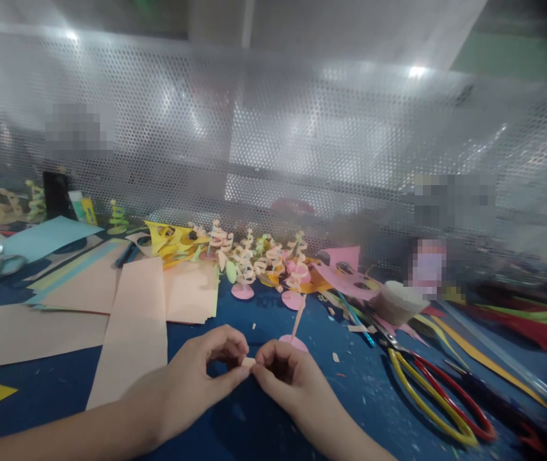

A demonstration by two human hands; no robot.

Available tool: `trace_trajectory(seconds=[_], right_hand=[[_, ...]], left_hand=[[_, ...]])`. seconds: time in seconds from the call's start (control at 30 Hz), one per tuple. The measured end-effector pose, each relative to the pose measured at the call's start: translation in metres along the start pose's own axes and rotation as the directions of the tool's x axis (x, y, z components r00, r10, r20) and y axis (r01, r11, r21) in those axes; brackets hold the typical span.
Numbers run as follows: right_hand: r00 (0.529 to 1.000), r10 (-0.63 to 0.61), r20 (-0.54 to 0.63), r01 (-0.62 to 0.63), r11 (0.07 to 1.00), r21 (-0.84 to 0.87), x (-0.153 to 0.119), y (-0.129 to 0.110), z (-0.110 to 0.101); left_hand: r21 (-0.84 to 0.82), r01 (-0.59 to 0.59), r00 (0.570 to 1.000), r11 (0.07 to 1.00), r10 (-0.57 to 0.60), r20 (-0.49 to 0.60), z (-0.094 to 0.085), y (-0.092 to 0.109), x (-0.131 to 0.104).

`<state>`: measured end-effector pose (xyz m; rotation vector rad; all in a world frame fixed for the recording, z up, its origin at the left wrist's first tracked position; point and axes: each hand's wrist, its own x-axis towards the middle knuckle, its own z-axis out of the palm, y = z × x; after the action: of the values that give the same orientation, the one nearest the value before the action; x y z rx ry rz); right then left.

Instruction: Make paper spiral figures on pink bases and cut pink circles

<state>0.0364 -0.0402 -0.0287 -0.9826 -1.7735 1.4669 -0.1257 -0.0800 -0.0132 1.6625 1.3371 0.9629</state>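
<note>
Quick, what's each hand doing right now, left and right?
Left hand: closed, pinching the small paper piece.
Right hand: closed, pinching the same paper piece from the other side.

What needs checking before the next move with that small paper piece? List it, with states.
1. Small pale paper piece pinched between both hands: ok.
2. Left hand and right hand meet over the blue table: ok.
3. Pink round paper base with upright strip stands just behind the right hand: ok.
4. Yellow-and-red-handled scissors lie apart from the hands, to the right: ok.
5. Peach paper sheet lies flat beside the left hand: ok.
6. Whether the piece is folded or rolled: cannot tell.
</note>
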Motion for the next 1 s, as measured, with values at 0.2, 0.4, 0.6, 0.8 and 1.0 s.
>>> trace_trajectory(seconds=[0.2, 0.4, 0.6, 0.8, 1.0], right_hand=[[0.998, -0.057, 0.014, 0.057, 0.996, -0.071, -0.0033, 0.0046, 0.0016], [0.998, -0.061, -0.017, 0.059, 0.995, -0.086, -0.0039, 0.0022, 0.0007], [0.998, -0.034, -0.05, 0.037, 0.997, 0.061, -0.0008, 0.0016, -0.0003], [0.997, -0.062, -0.055, 0.067, 0.993, 0.1, 0.0002, 0.0066, -0.002], [0.99, -0.128, -0.056, 0.129, 0.992, 0.009, -0.0031, 0.0025, -0.0011]], left_hand=[[-0.006, 0.019, 0.996, 1.0, -0.018, 0.088, -0.0004, -0.0018, 0.0005], [-0.081, 0.032, 0.996, 0.996, -0.024, 0.091, -0.0012, -0.0013, 0.0029], [-0.133, 0.028, 0.996, 0.991, -0.017, 0.086, -0.0024, -0.0025, 0.006], [-0.14, -0.001, 0.998, 0.99, 0.009, 0.06, -0.0016, -0.001, 0.0026], [-0.015, -0.005, 0.998, 1.0, 0.006, 0.069, -0.0027, 0.0018, -0.0003]])
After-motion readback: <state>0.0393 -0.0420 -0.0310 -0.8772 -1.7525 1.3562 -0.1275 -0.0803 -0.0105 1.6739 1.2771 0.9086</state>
